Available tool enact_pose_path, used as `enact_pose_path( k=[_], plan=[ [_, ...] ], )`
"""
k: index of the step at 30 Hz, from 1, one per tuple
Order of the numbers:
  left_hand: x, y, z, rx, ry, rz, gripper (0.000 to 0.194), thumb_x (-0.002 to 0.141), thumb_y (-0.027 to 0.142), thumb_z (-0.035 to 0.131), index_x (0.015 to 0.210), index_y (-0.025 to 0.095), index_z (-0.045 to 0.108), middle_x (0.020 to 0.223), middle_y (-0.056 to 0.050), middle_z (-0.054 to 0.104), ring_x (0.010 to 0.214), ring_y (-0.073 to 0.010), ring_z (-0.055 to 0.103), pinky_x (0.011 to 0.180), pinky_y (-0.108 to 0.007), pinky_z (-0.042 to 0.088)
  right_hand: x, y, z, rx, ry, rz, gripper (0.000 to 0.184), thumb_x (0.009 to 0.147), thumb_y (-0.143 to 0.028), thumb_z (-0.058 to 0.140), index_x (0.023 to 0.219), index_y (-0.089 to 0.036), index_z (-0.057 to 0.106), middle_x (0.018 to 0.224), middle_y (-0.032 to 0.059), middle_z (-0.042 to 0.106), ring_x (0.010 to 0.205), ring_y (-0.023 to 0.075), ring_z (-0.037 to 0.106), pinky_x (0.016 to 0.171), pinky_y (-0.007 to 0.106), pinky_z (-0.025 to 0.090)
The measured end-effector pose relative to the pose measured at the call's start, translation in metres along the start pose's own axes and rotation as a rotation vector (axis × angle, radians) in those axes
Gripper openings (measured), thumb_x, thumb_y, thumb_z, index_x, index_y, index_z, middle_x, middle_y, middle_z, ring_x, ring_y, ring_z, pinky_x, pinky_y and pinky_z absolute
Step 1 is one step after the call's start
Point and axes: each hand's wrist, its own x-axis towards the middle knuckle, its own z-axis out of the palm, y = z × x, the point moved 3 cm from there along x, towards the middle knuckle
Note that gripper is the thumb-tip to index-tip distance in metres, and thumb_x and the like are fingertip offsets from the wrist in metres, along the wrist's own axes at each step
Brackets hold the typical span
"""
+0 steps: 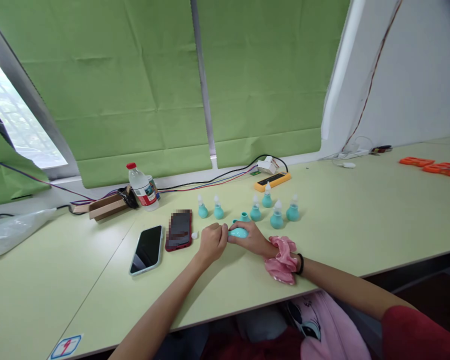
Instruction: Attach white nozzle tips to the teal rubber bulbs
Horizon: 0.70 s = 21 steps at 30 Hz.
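My right hand (253,241) is wrapped round a teal squeeze bulb of a nasal aspirator (238,232), held sideways just above the table. My left hand (213,241) is closed in a fist over the bulb's left end, so the neck and any tip there are hidden. Behind my hands stand a teal bulb with an open neck (244,217) and part of another beside it. Several aspirators with clear pointed tips stand upright around them, such as one at the left (202,208) and one at the right (276,217).
Left of my hands lie a light-cased phone (147,250), a red-cased phone (179,231) and a small white piece (194,235). Farther back are a water bottle (144,189), a cardboard box (110,206), cables and a yellow meter (272,182). Orange-handled tools (443,169) lie far right.
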Motion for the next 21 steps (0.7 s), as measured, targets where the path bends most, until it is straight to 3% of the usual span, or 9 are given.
enact_pose_path(
  k=[3,9,18,21],
  plan=[
    [-0.0009,-0.0013,0.0013,-0.141,-0.019,-0.104,0.047,0.083,0.026,0.023,0.038,0.017,0.032,0.037,0.002,0.033,0.036,-0.0076,0.029,0.042,-0.025,0.020,-0.0006,-0.0009,0.0024,0.116,-0.030,0.074,0.025,0.061,-0.039,0.061,0.069,-0.016,0.058,0.062,-0.0016,0.054,0.056,0.0091,0.047,0.051,0.021,0.038],
    [0.0005,0.0018,-0.0016,-0.430,-0.041,-0.237,0.047,0.080,0.029,0.026,0.035,0.017,0.027,0.033,0.003,0.032,0.034,-0.0054,0.026,0.040,-0.022,0.022,-0.0002,-0.0051,0.0016,0.435,-0.211,0.266,0.033,0.056,-0.043,0.063,0.068,-0.013,0.055,0.055,-0.0009,0.052,0.042,0.0056,0.042,0.034,0.016,0.031],
    [0.0013,0.0010,0.0058,-0.790,-0.186,-0.478,0.046,0.075,0.036,0.030,0.034,0.016,0.029,0.032,0.003,0.033,0.033,-0.0047,0.026,0.036,-0.020,0.021,0.0010,-0.0081,-0.0016,0.575,-0.315,0.283,0.033,0.056,-0.042,0.064,0.064,-0.012,0.054,0.052,-0.0007,0.053,0.037,0.0040,0.038,0.031,0.017,0.027],
    [0.0033,-0.0012,0.0030,-0.779,-0.181,-0.477,0.046,0.077,0.039,0.028,0.037,0.016,0.031,0.034,0.003,0.031,0.034,-0.0058,0.030,0.038,-0.020,0.023,0.0022,-0.0063,-0.0044,0.619,-0.319,0.267,0.029,0.059,-0.038,0.063,0.068,-0.012,0.055,0.053,-0.0007,0.053,0.037,0.0040,0.038,0.033,0.017,0.026]
  ],
)
